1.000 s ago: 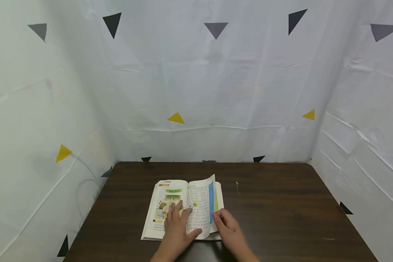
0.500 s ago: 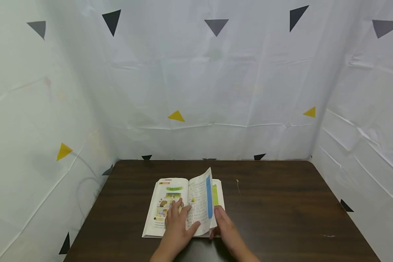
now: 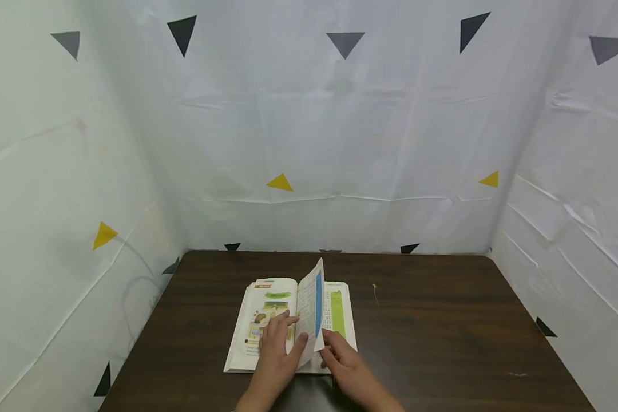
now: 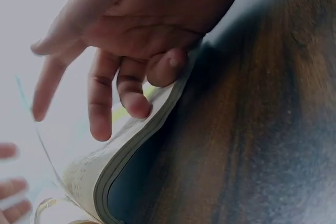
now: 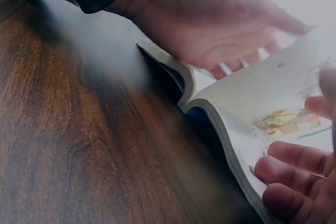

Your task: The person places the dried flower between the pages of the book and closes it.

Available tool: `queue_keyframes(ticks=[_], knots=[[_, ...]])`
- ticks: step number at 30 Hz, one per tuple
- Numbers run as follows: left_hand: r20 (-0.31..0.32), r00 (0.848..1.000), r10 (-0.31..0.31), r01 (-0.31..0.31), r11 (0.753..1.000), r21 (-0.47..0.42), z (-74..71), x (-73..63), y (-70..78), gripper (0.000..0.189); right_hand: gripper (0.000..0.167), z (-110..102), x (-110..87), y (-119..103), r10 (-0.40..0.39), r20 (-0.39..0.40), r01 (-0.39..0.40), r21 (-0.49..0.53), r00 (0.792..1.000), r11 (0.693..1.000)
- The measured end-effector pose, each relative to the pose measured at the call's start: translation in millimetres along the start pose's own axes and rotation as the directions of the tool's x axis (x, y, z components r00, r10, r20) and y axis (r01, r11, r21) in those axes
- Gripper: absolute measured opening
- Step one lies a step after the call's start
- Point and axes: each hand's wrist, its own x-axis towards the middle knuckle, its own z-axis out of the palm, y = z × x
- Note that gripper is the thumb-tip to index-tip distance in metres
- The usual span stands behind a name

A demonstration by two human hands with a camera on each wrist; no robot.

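An open book (image 3: pixel 260 320) with printed text and coloured pictures lies on the table. One page (image 3: pixel 309 312) with a blue strip stands nearly upright from the spine. My left hand (image 3: pixel 277 349) rests on the picture page at left, fingers apart, thumb close to the raised page. My right hand (image 3: pixel 344 361) is on the right side of that page, with thumb and index finger at its lower outer corner. In the right wrist view, the right hand's other fingers (image 5: pixel 236 64) are partly hidden behind the page, loosely extended. A green strip (image 3: pixel 337 313) shows on the page beneath.
The dark wooden table (image 3: pixel 443 332) extends around the book. A thin pale strand (image 3: pixel 375 293) lies right of the book, and a small pale mark (image 3: pixel 517 374) is farther right. White sheeting (image 3: pixel 391 126) with triangles encloses the back and sides.
The page has risen from the right side and swung left to nearly upright, baring the green strip. My right hand has moved left with it, while the left hand has stayed on its page.
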Motion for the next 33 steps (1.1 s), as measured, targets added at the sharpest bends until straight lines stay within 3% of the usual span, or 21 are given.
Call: queue_keyframes(ticks=[3, 5, 7, 11, 14, 18, 21, 24, 26, 27, 29, 33], knots=[[-0.036, 0.985, 0.167, -0.166, 0.986, 0.03, 0.6, -3.2, 0.9, 0.08, 0.046, 3.6, -1.0, -0.7, -0.148, -0.015, 0.145, -0.105, 0.989, 0.984], [-0.062, 0.959, 0.276, -0.272, 0.96, 0.07, 1.4, -5.7, 2.4, 0.095, 0.051, 5.2, -1.8, -0.1, -0.218, -0.013, 0.213, -0.166, 0.976, 0.963], [-0.103, 0.929, 0.354, -0.341, 0.932, 0.123, 2.6, -6.5, 4.4, 0.095, 0.055, 5.6, -2.2, -1.5, -0.222, 0.01, 0.22, -0.188, 0.975, 0.957], [-0.222, 0.884, 0.411, -0.371, 0.906, 0.202, 0.1, -4.7, 11.6, 0.074, 0.054, 5.3, -2.9, -3.7, -0.152, 0.045, 0.159, -0.218, 0.987, 0.963], [-0.303, 0.876, 0.376, -0.319, 0.921, 0.222, -4.2, -1.7, 14.5, 0.062, 0.054, 4.4, -2.5, -4.6, -0.129, 0.063, 0.14, -0.241, 0.99, 0.96], [-0.378, 0.886, 0.268, -0.178, 0.95, 0.256, -10.6, 1.3, 13.4, 0.045, 0.05, 3.5, -2.0, -4.3, -0.105, 0.092, 0.125, -0.26, 0.99, 0.957], [-0.411, 0.896, 0.172, -0.05, 0.956, 0.29, -15.9, 1.7, 9.8, 0.04, 0.046, 5.1, -2.3, -4.4, -0.075, 0.12, 0.108, -0.293, 0.99, 0.95], [-0.407, 0.911, 0.066, 0.078, 0.941, 0.328, -21.0, 0.8, 4.4, 0.044, 0.045, 9.3, -2.6, -5.5, -0.049, 0.142, 0.099, -0.37, 0.989, 0.924], [-0.399, 0.916, 0.044, 0.114, 0.925, 0.363, -23.0, 0.7, 0.8, 0.047, 0.045, 12.6, -2.0, -6.7, -0.039, 0.153, 0.101, -0.42, 0.987, 0.902], [-0.387, 0.921, 0.054, 0.106, 0.919, 0.381, -23.3, 1.3, -0.9, 0.048, 0.045, 13.9, -1.8, -7.5, -0.04, 0.158, 0.106, -0.437, 0.987, 0.893], [-0.33, 0.936, 0.12, 0.022, 0.918, 0.395, -22.2, 3.1, -3.0, 0.043, 0.045, 15.2, -1.0, -8.8, -0.046, 0.17, 0.12, -0.458, 0.984, 0.881], [-0.069, 0.961, 0.269, -0.229, 0.907, 0.353, -13.0, 6.5, -4.1, 0.025, 0.043, 14.7, 0.3, -8.4, -0.094, 0.181, 0.173, -0.495, 0.979, 0.851]])
